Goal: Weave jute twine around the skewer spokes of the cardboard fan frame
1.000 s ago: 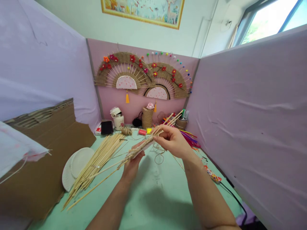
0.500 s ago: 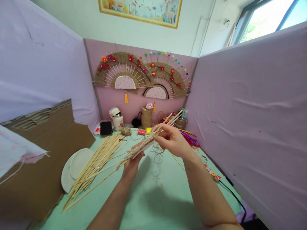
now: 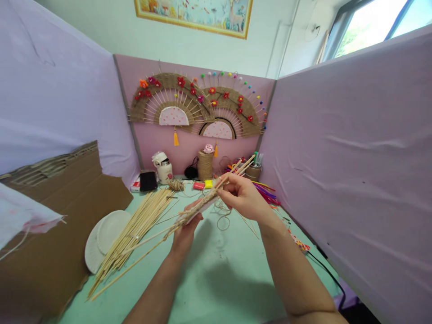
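Note:
My left hand (image 3: pixel 186 229) grips a half-made fan of wooden sticks woven with jute twine (image 3: pixel 199 204), held edge-on above the green table (image 3: pixel 216 288). My right hand (image 3: pixel 243 195) pinches the upper part of the same piece, fingers closed where the sticks fan out toward the back. A loose strand of twine (image 3: pixel 223 216) hangs from the piece in loops down to the table.
A pile of loose wooden sticks (image 3: pixel 135 229) and paper plates (image 3: pixel 104 234) lie at the left beside a cardboard sheet (image 3: pixel 54 238). Twine spool (image 3: pixel 204 165), jar (image 3: pixel 163 167), pen cup (image 3: pixel 254 171) and coloured pipe cleaners (image 3: pixel 268 195) stand at the back. Two finished fans (image 3: pixel 195 108) hang on the wall.
The view has shifted slightly. My right hand's fingers have moved a little along the sticks; both hands keep hold of the woven piece.

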